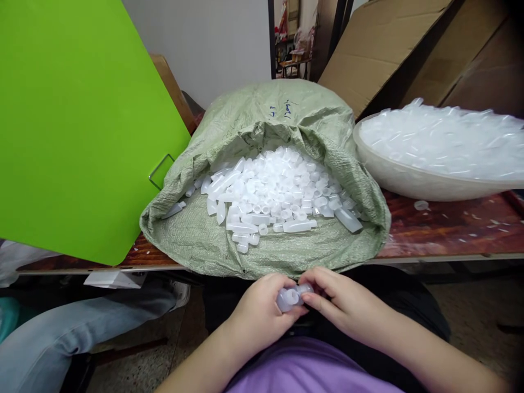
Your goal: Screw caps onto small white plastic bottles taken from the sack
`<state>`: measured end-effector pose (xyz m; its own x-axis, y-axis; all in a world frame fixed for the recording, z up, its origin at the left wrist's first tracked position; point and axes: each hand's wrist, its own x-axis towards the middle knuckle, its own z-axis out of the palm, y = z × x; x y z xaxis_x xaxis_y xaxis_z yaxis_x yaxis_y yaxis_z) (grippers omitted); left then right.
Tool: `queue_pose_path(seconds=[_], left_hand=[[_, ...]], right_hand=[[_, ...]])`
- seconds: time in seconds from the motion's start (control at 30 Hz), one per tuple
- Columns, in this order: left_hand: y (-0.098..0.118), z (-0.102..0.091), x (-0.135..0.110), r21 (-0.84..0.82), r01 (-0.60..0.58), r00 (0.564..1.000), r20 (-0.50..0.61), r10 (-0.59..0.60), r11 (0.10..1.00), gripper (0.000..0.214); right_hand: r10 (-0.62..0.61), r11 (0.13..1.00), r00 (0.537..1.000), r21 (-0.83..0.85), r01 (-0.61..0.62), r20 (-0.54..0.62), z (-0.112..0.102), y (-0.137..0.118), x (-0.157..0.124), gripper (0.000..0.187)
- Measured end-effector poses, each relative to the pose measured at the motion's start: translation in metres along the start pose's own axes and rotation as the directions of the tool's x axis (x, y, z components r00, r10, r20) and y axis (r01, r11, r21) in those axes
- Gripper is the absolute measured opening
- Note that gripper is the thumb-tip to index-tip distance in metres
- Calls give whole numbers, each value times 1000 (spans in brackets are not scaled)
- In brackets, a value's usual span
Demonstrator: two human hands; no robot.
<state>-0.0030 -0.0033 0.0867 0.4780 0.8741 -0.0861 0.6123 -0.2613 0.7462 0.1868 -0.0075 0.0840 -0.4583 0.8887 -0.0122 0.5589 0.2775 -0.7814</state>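
Just in front of the table edge, my left hand (262,308) is closed around a few translucent plastic caps (290,298). My right hand (341,300) meets it from the right, its thumb and fingers pinching a cap at the end of that group. Directly beyond both hands lies a pale green woven sack (196,218), its mouth facing me. A heap of small translucent white plastic pieces (282,180) spills over its lower lip; some are short and ring-like, others longer and flattened.
To the right, a wide white basin (413,177) is heaped with similar pieces. One loose piece (421,205) lies on the red-brown table (458,234). A bright green board (82,125) leans at the left, cardboard (380,43) behind. Another person's jeans-clad leg (94,322) is at lower left.
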Motion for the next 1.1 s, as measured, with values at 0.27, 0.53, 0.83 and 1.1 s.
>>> queue_pose_path(seconds=[0.27,0.53,0.83,1.1], left_hand=[[-33,39,18,234,5,978,200,-53,972,39],[-59,51,38,353,39,994,82,-72,935,38],[-1,-2,8,-133,317,871,432,-233,939,33],[12,-7,21,-513,134,933,354,67,848,20]], right_hand=[[-82,822,878,-530,-208,-472,-63,25,44,23],[-33,573,906,-751,-329,-422,-67,41,92,27],[-200,954,890,-290,81,-410,-48,4,45,27],[-448,884,870,43,466,-207,-6,-8,7,36]])
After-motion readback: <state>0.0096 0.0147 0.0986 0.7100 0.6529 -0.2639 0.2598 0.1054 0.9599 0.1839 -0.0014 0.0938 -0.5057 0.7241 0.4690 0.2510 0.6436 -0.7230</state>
